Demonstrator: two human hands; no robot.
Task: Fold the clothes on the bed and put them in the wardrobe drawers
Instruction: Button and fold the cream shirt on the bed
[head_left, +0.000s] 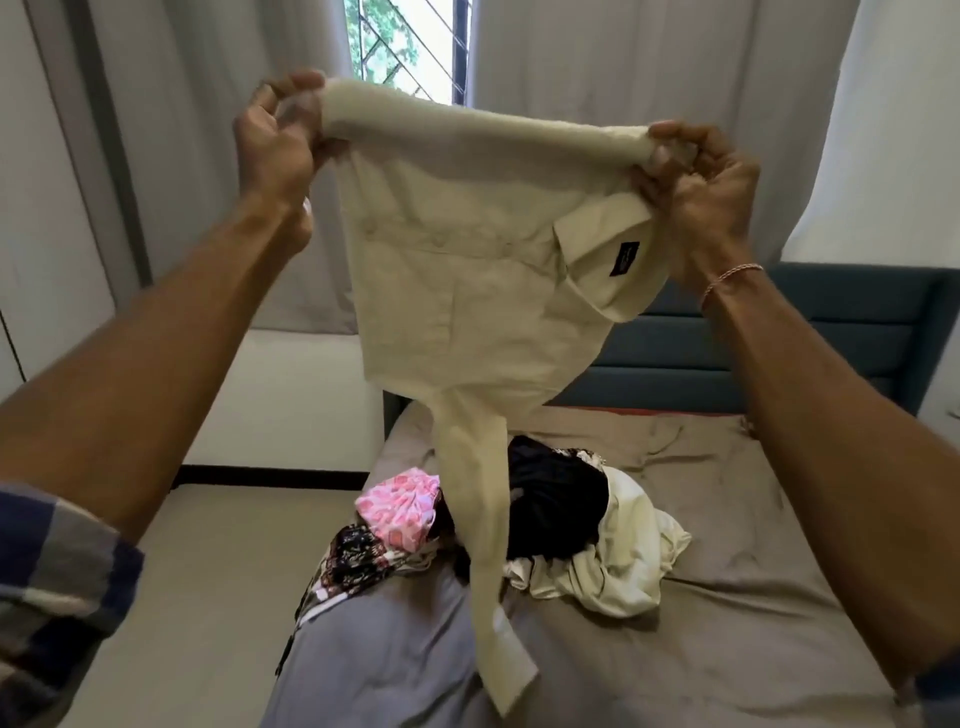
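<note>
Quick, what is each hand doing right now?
Left hand: grips one end of the cream shirt, held up.
Right hand: grips the shirt's other end.

Nothing legible: a dark label (625, 258) inside the collar of the cream shirt (457, 291), lettering too small to read.

Shirt (457, 291) hides part of clothes pile (561, 504); collar label (625, 258) unreadable; bed (727, 597) cut off at bottom edge.
</note>
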